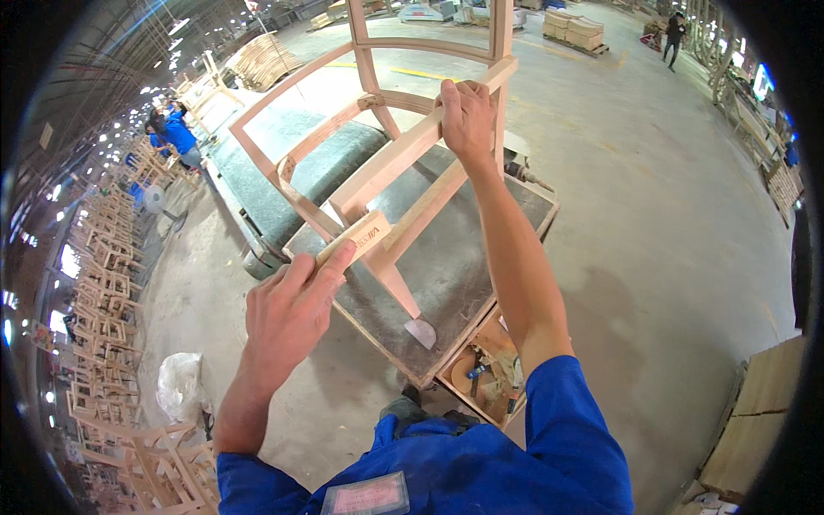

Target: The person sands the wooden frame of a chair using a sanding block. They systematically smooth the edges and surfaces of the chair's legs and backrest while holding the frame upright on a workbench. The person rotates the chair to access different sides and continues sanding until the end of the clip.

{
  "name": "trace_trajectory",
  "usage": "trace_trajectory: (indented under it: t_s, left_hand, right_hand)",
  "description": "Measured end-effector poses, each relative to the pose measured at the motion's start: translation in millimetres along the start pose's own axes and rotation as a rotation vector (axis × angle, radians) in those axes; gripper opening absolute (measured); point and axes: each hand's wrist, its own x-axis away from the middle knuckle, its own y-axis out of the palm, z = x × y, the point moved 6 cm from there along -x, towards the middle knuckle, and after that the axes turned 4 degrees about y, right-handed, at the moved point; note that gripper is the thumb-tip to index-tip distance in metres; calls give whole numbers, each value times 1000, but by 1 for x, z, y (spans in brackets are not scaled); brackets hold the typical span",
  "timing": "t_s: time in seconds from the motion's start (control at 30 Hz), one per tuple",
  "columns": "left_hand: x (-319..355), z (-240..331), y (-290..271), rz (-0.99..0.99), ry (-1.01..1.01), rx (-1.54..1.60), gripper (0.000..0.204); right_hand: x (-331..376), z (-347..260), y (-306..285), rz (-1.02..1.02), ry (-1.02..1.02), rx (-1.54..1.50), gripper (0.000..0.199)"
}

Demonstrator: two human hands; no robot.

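Pale wooden chair frames [107,318] crowd the far left, with a clear plastic bag [180,386] near them, then comes the left hand [290,311], closed around a small wooden block [367,235] at the near corner of an unfinished chair [397,287], though I cannot tell whether block and chair touch. The chair rests on a dark worktable [455,230] mid-view, and the right hand [468,118] is wrapped over its thick rail [386,170]. Below, an open drawer [468,407] holds small tools [477,372], and flat brown boards [755,412] are stacked at the far right.
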Motion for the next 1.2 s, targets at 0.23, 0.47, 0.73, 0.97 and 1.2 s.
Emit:
trace_trajectory:
  t_s: [0.23, 0.47, 0.73, 0.97, 1.2]
  left_hand:
    - [-69, 20, -4, -212, 281, -250, 50]
    - [-68, 14, -7, -446, 207, -483, 40]
    - [-77, 15, -13, -542, 295, -424, 41]
    - [-119, 24, 14, -501, 370, -466, 39]
    - [-123, 30, 4, -352, 546, -394, 43]
  right_hand:
    - [-12, 50, -13, 10, -55, 533, 21]
    - [-33, 24, 0, -363, 7, 198, 53]
    - [-55, 55, -15, -180, 52, 39, 59]
    - [-54, 61, -24, -149, -30, 90, 53]
    - [-64, 70, -22, -34, -172, 394, 22]
